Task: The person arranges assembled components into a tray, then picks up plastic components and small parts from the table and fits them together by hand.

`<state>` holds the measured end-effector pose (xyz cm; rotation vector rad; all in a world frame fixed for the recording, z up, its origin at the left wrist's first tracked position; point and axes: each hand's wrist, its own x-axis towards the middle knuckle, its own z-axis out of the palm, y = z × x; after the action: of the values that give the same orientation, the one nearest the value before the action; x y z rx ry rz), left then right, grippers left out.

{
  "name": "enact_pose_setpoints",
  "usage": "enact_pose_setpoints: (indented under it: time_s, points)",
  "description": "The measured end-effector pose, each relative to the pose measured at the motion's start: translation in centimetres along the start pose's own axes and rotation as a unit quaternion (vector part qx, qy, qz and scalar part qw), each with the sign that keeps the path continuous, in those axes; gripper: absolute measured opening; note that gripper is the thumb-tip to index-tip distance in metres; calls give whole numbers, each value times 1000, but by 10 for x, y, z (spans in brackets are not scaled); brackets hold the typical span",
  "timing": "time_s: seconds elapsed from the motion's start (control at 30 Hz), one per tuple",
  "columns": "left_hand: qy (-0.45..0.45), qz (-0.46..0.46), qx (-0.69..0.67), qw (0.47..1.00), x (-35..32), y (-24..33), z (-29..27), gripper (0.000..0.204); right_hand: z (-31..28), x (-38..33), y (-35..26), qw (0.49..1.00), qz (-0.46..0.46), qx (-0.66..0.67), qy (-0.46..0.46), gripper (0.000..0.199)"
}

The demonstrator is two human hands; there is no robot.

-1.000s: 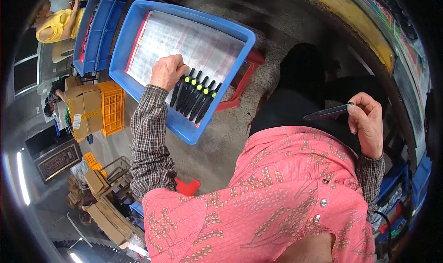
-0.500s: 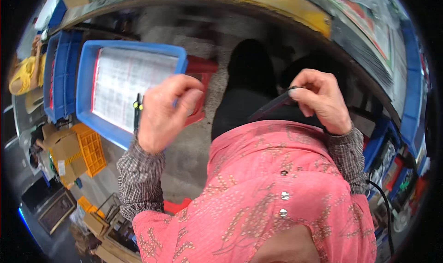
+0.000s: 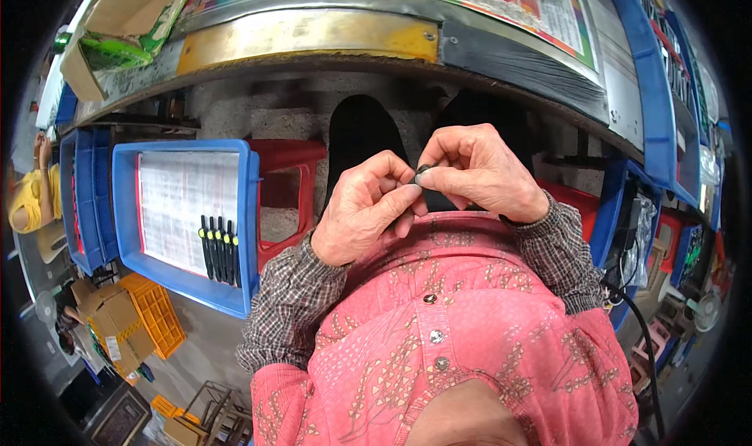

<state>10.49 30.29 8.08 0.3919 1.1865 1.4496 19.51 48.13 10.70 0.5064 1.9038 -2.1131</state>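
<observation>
Above my lap my two hands meet, fingertips almost touching. Between them is a small dark piece (image 3: pixel 422 171), mostly hidden by the fingers, so its kind is unclear. My right hand (image 3: pixel 486 176) pinches it between thumb and forefinger. The left hand (image 3: pixel 364 207) is closed too, thumb and fingers pressed together at the piece's near side. To the left, a blue plastic tray (image 3: pixel 252 211) holds a printed white sheet (image 3: pixel 176 203). Several slim black pieces with yellow-green spots (image 3: pixel 219 250) lie side by side on that sheet.
A worktable with a yellow-and-metal edge (image 3: pixel 313 39) runs across in front, bearing a cardboard box (image 3: pixel 129 7). A red stool (image 3: pixel 290 152) stands beside the tray. Blue bins (image 3: pixel 627 211) are at the right, an orange crate (image 3: pixel 157 313) lower left. Another person in yellow (image 3: pixel 35 195) is far left.
My left hand has moved from beside the tray to meet the right over my lap. The dark strip in my right hand is now mostly covered by fingers. The view has swung.
</observation>
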Motion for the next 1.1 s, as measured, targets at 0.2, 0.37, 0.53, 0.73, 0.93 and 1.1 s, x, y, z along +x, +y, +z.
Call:
enact_pose_setpoints:
  time_s: [0.2, 0.37, 0.53, 0.73, 0.93, 1.1]
  points:
    - [44, 52, -77, 995, 4, -6, 11, 10, -8, -5, -3, 998, -47, -2, 37, 15]
    - [53, 58, -68, 995, 8, -6, 17, 9, -9, -6, -1, 997, -61, -39, 37, 12]
    - [50, 52, -111, 991, 7, -7, 21, 8, -6, -6, -2, 988, -95, -111, 52, 10]
    - [26, 52, -148, 987, 6, -6, 19, 7, -6, -6, -7, 992, -90, -85, 36, 17]
    - [34, 90, -154, 983, 5, -1, 21, 5, -3, -5, -22, 971, -140, -184, 66, 21]
    - [26, 98, -169, 980, 8, 9, 16, 4, -3, 2, -41, 940, -192, -274, 65, 23]
